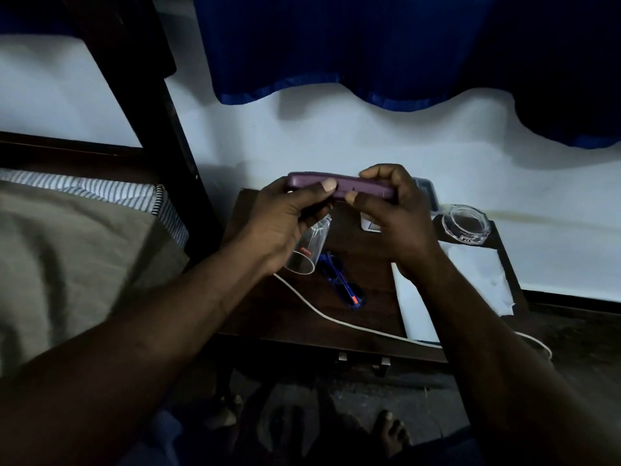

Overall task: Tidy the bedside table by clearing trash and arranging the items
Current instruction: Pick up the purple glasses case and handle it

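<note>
- The purple case [339,188] is held up off the tabletop [363,307], over its back edge near the wall, with its long axis running left to right
- Both hands grasp it: the left hand [285,220] pinches the left end with the thumb across the front, and the right hand [393,213] curls over the right end with the thumb at the lower edge
- Neither hand is nearer; the case spans the gap between them, so either could probably carry it alone
- The case looks like a slim, rounded bar with a matte, smooth shell, likely hard plastic
- Below the left hand a clear glass tumbler [307,253] lies on its side, mouth towards the person, just beside blue-framed sunglasses [339,280]
- A white cable [336,319] crosses the dark wooden top; a white sheet [470,274] and a faceted glass ashtray [465,225] sit to the right
- Free space for setting the case down looks tight
</note>
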